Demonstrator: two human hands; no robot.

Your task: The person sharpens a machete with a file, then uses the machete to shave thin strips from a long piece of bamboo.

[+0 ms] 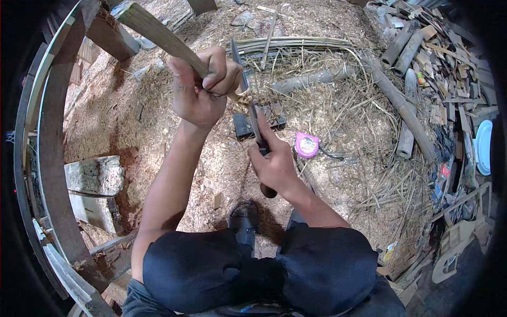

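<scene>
Pink tape measure point(307, 145) and dark block point(244, 127) lie on shavings point(332, 21), right hand point(273, 162) gripping a knife point(254, 122), left hand point(202, 91) a stick point(161, 38)

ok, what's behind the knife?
A dark block shows either side of the knife, wood shavings around it. Whatever the knife and right hand cover can't be seen.

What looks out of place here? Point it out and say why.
The pink tape measure lies loose on the shavings-strewn ground, a measuring tool amid debris. The light-blue dish-like item at far right also looks odd beside the wood scraps.
</scene>
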